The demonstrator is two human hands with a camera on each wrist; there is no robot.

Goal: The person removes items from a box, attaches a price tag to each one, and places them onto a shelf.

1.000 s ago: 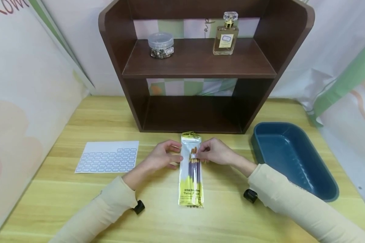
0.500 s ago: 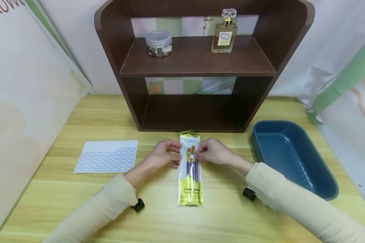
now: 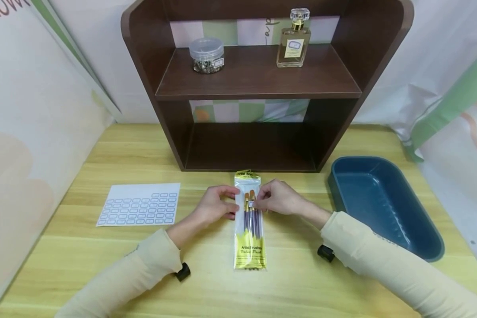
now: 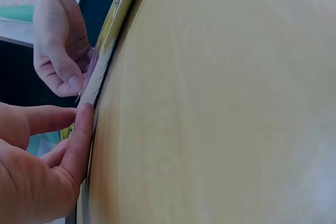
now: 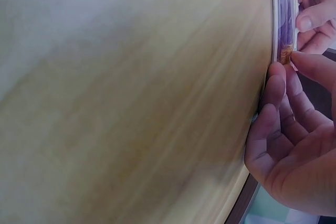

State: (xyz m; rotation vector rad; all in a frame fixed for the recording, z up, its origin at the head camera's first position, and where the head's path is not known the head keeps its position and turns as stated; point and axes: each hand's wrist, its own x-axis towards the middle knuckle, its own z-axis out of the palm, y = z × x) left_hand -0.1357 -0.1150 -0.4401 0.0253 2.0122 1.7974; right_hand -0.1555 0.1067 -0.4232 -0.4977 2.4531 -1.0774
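Observation:
A clear and yellow pack of paintbrushes lies lengthwise on the table, its top end towards the shelf. Purple handles and orange-brown bristles show through the plastic. My left hand holds the pack's left edge between thumb and fingers. From the other side, my right hand pinches a small white label against the front of the pack, over the brushes. In the left wrist view, a thin edge shows at the right thumb's tip. The right wrist view shows the right fingertips close along the pack's side.
A dark brown shelf unit stands behind the pack, bearing a clear lidded jar and a perfume bottle. At left lies a sheet of labels. To the right is a deep blue tray.
The pack has turned slightly and the brushes inside show more spread out. My left fingers have come closer onto its left edge. The right hand stays at the label.

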